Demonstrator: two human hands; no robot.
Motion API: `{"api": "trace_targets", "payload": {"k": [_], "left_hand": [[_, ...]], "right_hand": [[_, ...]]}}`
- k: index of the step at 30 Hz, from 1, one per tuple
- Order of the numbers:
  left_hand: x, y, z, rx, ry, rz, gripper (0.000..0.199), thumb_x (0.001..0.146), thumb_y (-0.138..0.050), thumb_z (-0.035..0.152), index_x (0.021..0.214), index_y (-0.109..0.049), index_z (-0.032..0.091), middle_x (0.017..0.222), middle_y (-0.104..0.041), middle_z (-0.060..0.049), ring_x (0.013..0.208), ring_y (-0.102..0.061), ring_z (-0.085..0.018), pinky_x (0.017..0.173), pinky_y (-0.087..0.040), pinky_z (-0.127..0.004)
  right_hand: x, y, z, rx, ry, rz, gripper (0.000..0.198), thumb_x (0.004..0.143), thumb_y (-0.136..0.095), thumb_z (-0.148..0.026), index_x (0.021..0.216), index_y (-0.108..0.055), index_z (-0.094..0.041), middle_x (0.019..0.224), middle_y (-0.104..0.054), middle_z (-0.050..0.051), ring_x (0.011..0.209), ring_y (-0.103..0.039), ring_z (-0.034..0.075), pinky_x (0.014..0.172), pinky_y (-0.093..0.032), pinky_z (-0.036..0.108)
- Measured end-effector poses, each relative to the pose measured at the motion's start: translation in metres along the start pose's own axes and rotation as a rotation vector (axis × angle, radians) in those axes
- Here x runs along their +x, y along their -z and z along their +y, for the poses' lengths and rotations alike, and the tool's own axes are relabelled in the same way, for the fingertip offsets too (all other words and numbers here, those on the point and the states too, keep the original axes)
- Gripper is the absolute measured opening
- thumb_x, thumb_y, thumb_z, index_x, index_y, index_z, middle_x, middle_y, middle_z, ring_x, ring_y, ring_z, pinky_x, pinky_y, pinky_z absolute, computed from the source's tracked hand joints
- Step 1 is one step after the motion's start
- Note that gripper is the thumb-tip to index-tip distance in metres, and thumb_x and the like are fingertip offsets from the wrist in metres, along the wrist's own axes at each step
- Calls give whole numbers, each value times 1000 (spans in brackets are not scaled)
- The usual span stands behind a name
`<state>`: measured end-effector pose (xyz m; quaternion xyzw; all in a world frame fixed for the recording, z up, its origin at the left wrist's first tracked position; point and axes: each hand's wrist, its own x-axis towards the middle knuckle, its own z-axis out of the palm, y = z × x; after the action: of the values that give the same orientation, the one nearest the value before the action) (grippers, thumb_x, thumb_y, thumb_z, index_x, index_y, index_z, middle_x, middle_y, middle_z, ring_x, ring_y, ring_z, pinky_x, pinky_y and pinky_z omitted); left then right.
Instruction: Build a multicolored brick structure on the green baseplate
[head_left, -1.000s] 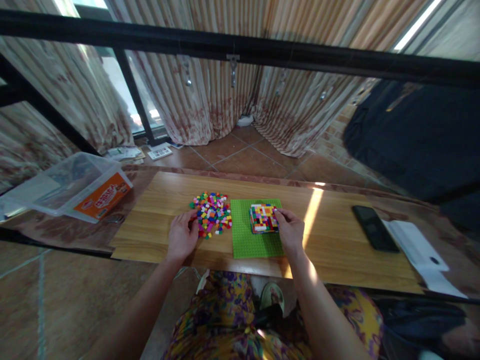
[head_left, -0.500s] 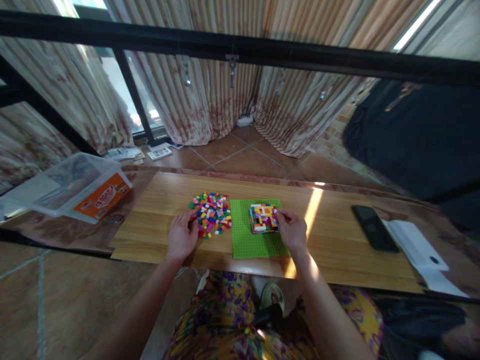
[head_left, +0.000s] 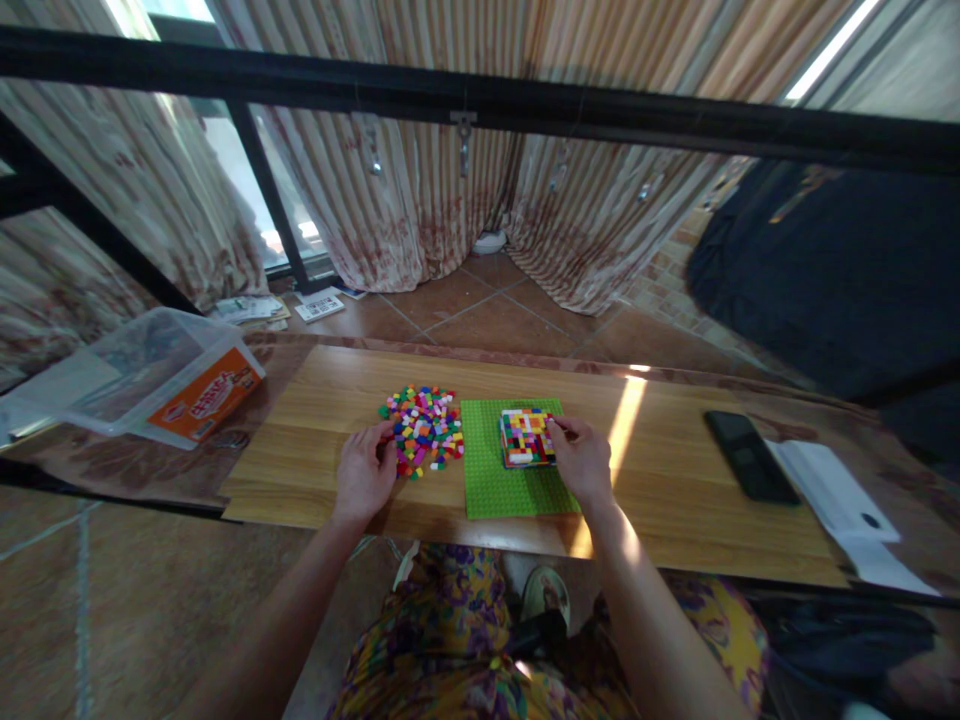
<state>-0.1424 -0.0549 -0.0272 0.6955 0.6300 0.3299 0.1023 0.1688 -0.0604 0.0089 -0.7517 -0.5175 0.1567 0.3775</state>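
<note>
A pile of small multicoloured toy bricks (head_left: pixel 427 425) lies on the wooden board. My left hand (head_left: pixel 366 470) rests at the pile's left edge, its fingers bent and the thumb apart from the index finger; I see nothing held in it. On the green baseplate (head_left: pixel 491 495) stands a block built of many-coloured bricks (head_left: pixel 525 437), roughly square from above. The thumb and fingers of my right hand (head_left: pixel 585 462) are pinched at the block's right edge, touching its top. Whatever lies between those fingertips is hidden or too small to name.
A clear plastic box (head_left: pixel 161 375) with an orange label stands at the left. To the right lie a black phone (head_left: pixel 750 457) and a white box-like item (head_left: pixel 836 490). A dark metal bar (head_left: pixel 480 95) crosses beyond the table, in front of striped curtains (head_left: pixel 420 200).
My right hand has shifted slightly left, its fingertips a bit farther over the block's right edge. The left hand has hardly moved.
</note>
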Motion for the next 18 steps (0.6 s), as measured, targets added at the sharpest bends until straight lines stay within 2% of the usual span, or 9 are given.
{"api": "trace_targets", "payload": {"k": [6,18], "left_hand": [[-1,0,-1,-3,4,-3,31,87,-45,24,111,-63,17,106,-70,-10,101,-62,-25,97,-47,-42],[0,0,0,-2,11,-6,32,85,-47,23,111,-63,14,103,-70,-12,99,-62,-26,95,-47,-42]], "right_hand": [[0,1,2,-22,41,11,38,83,-52,-44,90,-77,-16,86,-75,11,72,-64,21,71,-48,33],[-3,0,10,33,14,31,37,82,-55,-45,91,-77,-17,86,-75,10,75,-66,22,73,-49,33]]}}
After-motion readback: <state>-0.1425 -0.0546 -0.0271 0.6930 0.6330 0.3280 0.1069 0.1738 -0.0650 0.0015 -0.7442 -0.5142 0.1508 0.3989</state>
